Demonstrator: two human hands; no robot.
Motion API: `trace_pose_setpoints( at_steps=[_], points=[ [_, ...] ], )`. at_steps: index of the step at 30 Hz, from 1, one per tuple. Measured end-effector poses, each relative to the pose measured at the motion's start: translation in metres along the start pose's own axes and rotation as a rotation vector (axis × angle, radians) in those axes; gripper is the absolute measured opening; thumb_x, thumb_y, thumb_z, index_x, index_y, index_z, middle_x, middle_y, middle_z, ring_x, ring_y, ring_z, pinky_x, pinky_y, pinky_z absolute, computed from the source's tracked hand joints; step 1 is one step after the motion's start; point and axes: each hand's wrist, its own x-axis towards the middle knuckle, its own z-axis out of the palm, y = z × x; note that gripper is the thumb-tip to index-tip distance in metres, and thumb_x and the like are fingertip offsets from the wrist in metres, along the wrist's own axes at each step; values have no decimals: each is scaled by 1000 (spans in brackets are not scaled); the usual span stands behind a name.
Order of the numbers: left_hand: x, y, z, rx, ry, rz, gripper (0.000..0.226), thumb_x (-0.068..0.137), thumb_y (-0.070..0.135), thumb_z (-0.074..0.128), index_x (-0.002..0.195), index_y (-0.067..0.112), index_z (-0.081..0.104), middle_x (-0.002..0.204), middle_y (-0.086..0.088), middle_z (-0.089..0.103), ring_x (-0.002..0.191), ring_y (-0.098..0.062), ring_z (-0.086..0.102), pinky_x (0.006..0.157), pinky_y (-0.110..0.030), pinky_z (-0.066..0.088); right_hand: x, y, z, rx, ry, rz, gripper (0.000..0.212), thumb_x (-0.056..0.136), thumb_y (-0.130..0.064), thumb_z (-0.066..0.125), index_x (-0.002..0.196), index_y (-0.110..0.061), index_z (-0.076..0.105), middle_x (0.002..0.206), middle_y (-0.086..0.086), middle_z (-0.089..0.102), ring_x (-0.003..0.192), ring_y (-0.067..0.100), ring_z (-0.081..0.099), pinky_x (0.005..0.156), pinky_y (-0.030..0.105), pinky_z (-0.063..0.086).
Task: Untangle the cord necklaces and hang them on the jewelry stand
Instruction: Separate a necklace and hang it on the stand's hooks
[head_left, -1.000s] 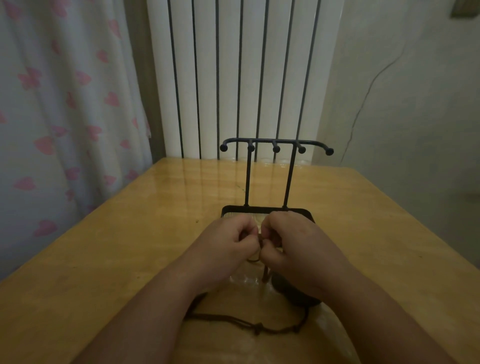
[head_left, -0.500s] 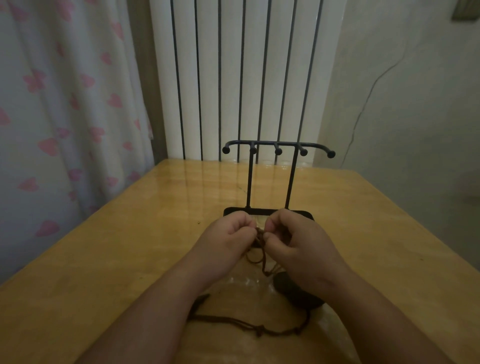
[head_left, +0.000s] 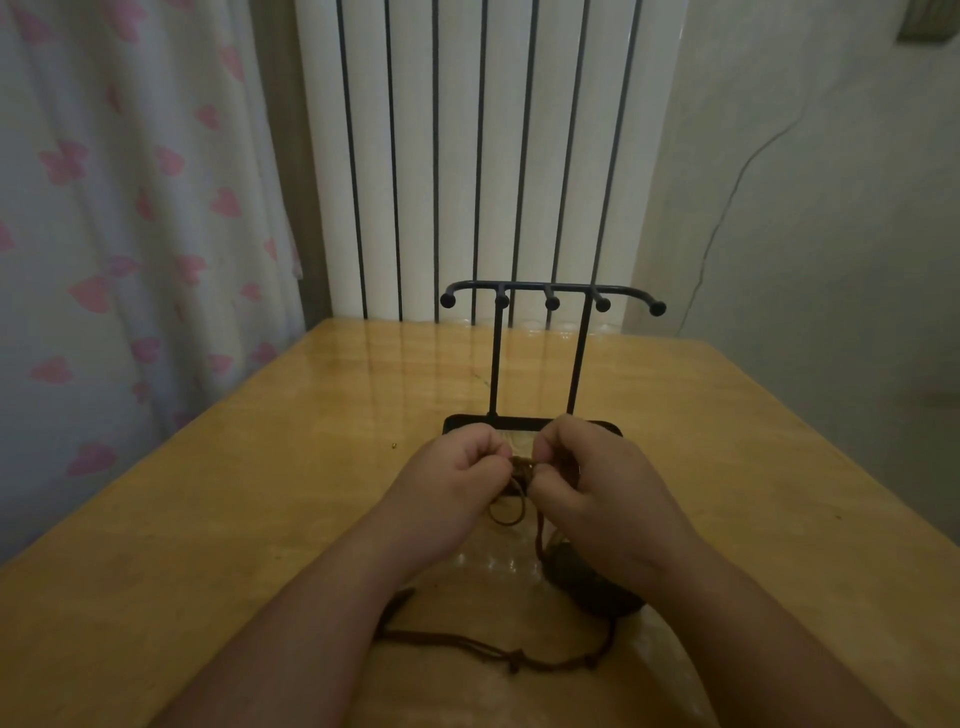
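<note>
- Both hands sit slightly higher and farther up the table than a second ago. A short run of cord now shows between them, where the knuckles hid it before.
- Left hand (head_left: 457, 483): fingers curled, thumb and forefinger pinching the brown cord necklaces (head_left: 522, 464) at a knotted tangle.
- Right hand (head_left: 597, 483): fingers curled the same way, pinching that tangle from the other side. The two hands are nearly touching.
- Small cord loop (head_left: 501, 514) hangs under the left hand's fingers. Another strand drops toward a dark rounded pendant (head_left: 592, 587) lying on the table beneath the right wrist.
- More cord trails flat across the near table between the forearms, with small knots (head_left: 514, 660) along it.
- Black metal jewelry stand (head_left: 496, 358) is upright just beyond the hands: flat dark base, two thin posts, a top bar with five ball-tipped pegs. The necklaces are not yet on it.
- Glossy yellow wooden table (head_left: 260, 493) has a tiny speck (head_left: 394, 445) on it, left of the hands.
- Behind the table is a white column radiator (head_left: 467, 156). A white curtain with pink hearts (head_left: 130, 208) hangs at left, and a thin wire (head_left: 727, 197) runs up the pale wall (head_left: 831, 234) at right.
</note>
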Motion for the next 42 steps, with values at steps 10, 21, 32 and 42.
trace_pose_setpoints(
  at_steps=[10,21,32,42],
  points=[
    [-1,0,1,14,-5,-19,25,91,17,51,69,28,55,54,17,49,56,-3,44,59,-27,38,1,1,-1,-102,11,-13,7,88,-36,56,81,-36,58,75,-16,57,76,-4,54,58,18,47],
    [-2,5,-2,-102,28,-86,25,95,18,51,74,22,64,64,5,59,63,-13,52,62,-33,43,1,0,0,197,55,86,12,95,-30,52,86,-30,60,70,-5,61,68,13,56,61,32,51],
    [-2,4,-2,2,-3,-12,15,94,24,59,85,22,70,70,6,66,64,-10,59,64,-30,49,0,-4,-4,288,116,111,12,86,-19,63,91,-30,60,81,-4,64,75,17,61,69,41,58],
    [-3,9,-3,-201,44,-102,27,94,17,58,70,25,70,66,0,64,62,-13,56,62,-32,45,0,-9,-9,608,103,239,23,90,-7,63,105,-24,64,88,-2,70,78,3,66,62,12,50]
  ],
)
